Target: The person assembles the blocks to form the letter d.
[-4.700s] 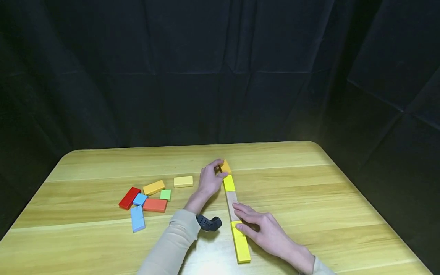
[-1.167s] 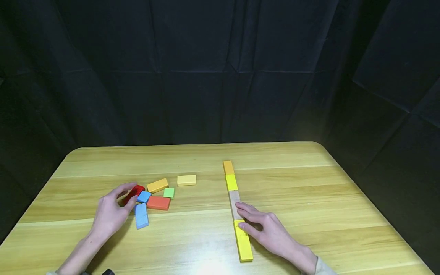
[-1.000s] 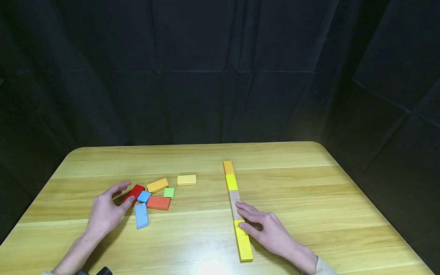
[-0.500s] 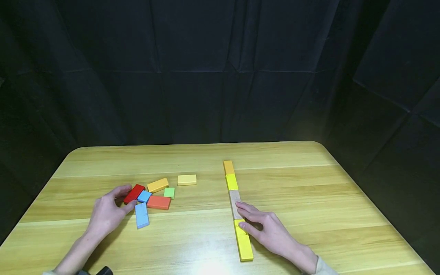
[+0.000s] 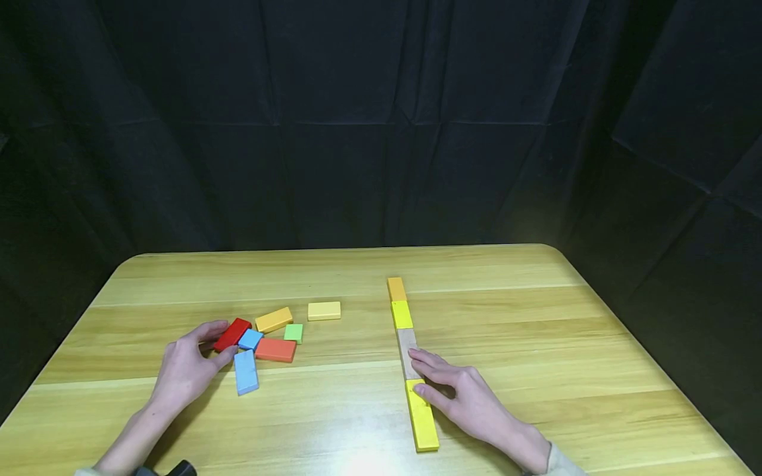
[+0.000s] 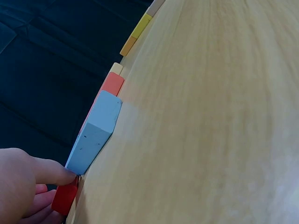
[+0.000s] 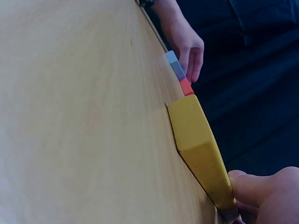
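My left hand (image 5: 184,370) is at the left group of blocks, with thumb and fingers around the red block (image 5: 233,334). In the left wrist view the thumb (image 6: 53,172) lies between the red block (image 6: 65,196) and a light blue block (image 6: 98,130), its fingertips behind the red one. My right hand (image 5: 461,396) rests on a straight row of blocks. Its fingertips touch the grey block (image 5: 407,347), and its thumb lies on the long yellow block (image 5: 423,423). Farther along the row come a short yellow block (image 5: 401,315) and an orange block (image 5: 396,289).
Beside the red block lie a small blue block (image 5: 251,339), a coral block (image 5: 276,350), a small green block (image 5: 294,333) and an amber block (image 5: 274,320). A pale yellow block (image 5: 324,311) lies slightly apart. Dark curtains (image 5: 381,132) surround the wooden table (image 5: 536,317).
My left hand has left the orange block at the row's far end and moved left to the red block, lifting slightly off it, then closing in again. My right hand stays in place.
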The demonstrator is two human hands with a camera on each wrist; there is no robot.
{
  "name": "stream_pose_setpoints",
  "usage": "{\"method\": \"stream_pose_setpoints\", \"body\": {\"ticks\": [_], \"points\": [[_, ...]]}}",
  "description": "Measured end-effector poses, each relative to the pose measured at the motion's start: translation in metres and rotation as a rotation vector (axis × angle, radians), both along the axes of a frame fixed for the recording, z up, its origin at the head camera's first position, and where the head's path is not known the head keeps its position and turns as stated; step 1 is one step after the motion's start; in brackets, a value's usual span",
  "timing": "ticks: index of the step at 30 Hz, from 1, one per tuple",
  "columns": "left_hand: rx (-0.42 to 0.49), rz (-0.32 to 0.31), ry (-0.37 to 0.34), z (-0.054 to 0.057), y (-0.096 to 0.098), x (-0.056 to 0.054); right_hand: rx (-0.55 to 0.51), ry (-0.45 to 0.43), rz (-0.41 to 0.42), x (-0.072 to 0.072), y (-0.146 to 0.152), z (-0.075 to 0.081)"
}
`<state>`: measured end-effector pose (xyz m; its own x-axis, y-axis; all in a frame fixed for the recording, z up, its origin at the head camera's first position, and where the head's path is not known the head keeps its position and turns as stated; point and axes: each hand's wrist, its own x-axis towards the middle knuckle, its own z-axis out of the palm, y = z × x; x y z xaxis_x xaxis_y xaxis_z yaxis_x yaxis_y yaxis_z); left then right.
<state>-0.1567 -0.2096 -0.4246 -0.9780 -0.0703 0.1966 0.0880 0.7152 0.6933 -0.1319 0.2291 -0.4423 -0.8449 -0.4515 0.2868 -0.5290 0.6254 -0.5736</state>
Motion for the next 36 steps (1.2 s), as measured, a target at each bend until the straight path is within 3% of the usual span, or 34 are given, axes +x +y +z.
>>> {"method": "stream_pose_setpoints", "body": {"ticks": [14, 26, 31, 36], "points": [[-0.014, 0.004, -0.008, 0.001, 0.000, 0.001, -0.001, -0.003, -0.001, -0.001, 0.000, 0.000], [-0.009, 0.053, 0.106, 0.005, 0.002, 0.002, 0.003, -0.007, 0.000, -0.001, 0.000, 0.002], [0.011, 0.031, 0.144, 0.009, 0.009, 0.004, 0.001, -0.006, 0.000, 0.000, 0.000, 0.001], [0.041, -0.031, 0.132, 0.015, 0.025, 0.008, 0.004, -0.011, -0.003, 0.000, 0.000, 0.002]]}}
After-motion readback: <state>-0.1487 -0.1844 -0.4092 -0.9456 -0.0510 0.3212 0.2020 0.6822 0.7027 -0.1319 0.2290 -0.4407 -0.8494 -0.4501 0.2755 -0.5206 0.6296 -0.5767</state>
